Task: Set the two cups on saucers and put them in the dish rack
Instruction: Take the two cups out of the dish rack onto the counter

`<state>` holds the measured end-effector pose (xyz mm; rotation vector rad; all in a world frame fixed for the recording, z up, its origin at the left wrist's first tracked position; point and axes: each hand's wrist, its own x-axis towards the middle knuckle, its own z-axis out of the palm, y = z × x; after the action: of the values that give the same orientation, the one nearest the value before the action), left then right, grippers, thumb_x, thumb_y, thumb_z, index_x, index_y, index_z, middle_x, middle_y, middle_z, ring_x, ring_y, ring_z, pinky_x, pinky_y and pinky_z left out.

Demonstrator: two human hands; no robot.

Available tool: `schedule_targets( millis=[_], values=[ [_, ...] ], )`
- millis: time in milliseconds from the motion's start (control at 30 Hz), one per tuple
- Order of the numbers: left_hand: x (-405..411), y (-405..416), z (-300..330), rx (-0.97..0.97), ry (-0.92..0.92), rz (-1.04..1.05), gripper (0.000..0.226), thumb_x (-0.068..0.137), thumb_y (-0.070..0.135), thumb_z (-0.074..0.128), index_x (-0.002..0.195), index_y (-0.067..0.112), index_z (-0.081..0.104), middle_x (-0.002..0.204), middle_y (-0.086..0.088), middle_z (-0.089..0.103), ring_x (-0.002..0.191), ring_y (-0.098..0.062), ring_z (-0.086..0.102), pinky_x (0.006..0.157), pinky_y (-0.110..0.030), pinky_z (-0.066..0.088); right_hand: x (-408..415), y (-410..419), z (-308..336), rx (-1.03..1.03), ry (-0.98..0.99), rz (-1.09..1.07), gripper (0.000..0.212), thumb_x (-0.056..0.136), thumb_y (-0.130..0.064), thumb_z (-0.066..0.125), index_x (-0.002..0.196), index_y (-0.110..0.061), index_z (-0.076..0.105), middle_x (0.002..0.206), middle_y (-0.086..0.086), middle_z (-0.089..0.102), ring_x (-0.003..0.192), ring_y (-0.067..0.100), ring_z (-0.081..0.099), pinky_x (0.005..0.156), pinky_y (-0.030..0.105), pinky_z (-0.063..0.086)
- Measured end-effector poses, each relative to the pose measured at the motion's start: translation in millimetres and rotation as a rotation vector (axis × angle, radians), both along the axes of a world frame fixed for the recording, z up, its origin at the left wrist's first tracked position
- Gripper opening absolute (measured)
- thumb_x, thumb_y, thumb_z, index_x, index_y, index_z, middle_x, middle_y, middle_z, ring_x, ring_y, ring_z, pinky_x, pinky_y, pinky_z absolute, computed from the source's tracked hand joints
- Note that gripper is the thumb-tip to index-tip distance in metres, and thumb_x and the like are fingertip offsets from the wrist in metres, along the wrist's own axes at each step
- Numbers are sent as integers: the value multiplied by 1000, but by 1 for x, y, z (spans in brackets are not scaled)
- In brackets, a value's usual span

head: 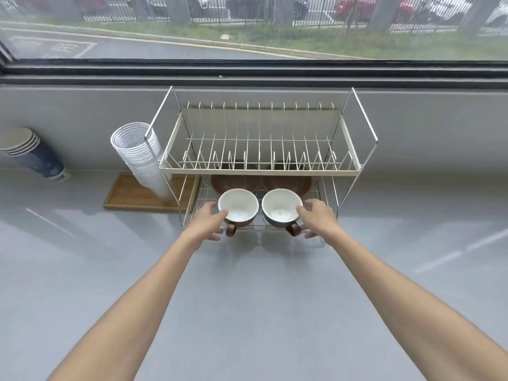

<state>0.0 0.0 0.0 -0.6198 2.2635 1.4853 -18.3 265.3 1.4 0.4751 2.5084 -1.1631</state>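
Note:
Two brown cups with white insides sit side by side at the front of the dish rack's (pixel 259 170) lower shelf, handles pointing toward me. My left hand (pixel 209 220) wraps the left cup (pixel 238 206) from its left side, thumb on the rim. My right hand (pixel 316 217) grips the right cup (pixel 281 206) from its right side, fingers on rim and near the handle. Behind the cups, two brown saucers, the left saucer (pixel 233 184) and the right saucer (pixel 288 182), lie on the same lower shelf, partly hidden by the upper tier. The cups look apart from the saucers.
A tilted stack of clear plastic cups (pixel 140 155) leans against the rack's left side on a wooden tray (pixel 129 196). A stack of blue paper cups (pixel 33 152) lies at the far left. The grey counter (pixel 247 298) spreads in front; a window runs behind.

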Motion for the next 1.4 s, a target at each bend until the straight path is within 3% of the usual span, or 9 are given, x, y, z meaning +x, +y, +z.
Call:
schedule_targets(
  millis=[167,300,500,667,800,900,1133,1300,1400],
  values=[
    [-5,5,-6,57,-25,57,52,99,28,55,147,18,39,129,-13,60,83,-28,71,68,-39,62,-7,-5,-5,-13,-15,17,43,97,-27,51,137,-13,56,107,4,62,72,24,73,59,41,66],
    [-10,6,-10,64,-27,80,53,98,26,55,148,16,40,127,-13,62,76,-20,70,58,-32,59,-10,-9,-11,-121,-31,-63,42,94,-12,48,135,-12,56,83,3,67,46,13,70,39,24,56],
    [-19,9,-13,84,-29,157,56,92,9,54,147,9,42,115,-20,66,66,-21,69,44,-25,57,-7,-12,-13,-248,-22,-126,40,90,-1,39,123,-14,58,82,17,70,58,28,77,43,25,59],
    [-18,13,-18,73,-6,203,59,92,4,51,149,6,38,111,-26,68,55,-23,64,63,-35,64,0,-15,-13,-245,36,-157,33,88,-1,40,108,-20,58,67,14,70,54,29,76,45,29,62],
    [-11,16,-9,51,9,188,59,92,4,50,150,7,39,96,-19,68,52,-20,65,60,-32,63,10,-11,-13,-268,57,-190,31,88,-2,41,107,-19,58,62,12,69,55,32,77,56,38,66],
    [-3,18,0,54,26,188,58,92,4,50,149,7,40,84,-13,68,47,-17,65,53,-28,62,19,-4,-9,-275,60,-203,30,88,-2,41,106,-19,58,63,13,70,50,27,75,49,31,63],
    [30,32,16,42,85,152,57,90,4,52,146,8,45,98,-19,68,54,-19,69,53,-28,62,57,16,1,-306,80,-251,31,86,-2,41,108,-12,62,63,14,69,47,25,72,45,27,58],
    [54,48,18,70,73,92,55,89,1,51,144,6,46,83,-12,66,39,-13,66,45,-25,59,92,38,-1,-317,84,-298,35,86,-2,42,112,-16,61,61,14,70,47,24,73,46,26,58],
    [65,61,14,76,51,49,56,89,2,52,144,5,46,91,-13,67,41,-14,67,44,-24,56,114,57,-3,-322,80,-334,44,85,-1,41,120,-17,61,63,15,71,48,24,73,47,27,59]
  ],
)
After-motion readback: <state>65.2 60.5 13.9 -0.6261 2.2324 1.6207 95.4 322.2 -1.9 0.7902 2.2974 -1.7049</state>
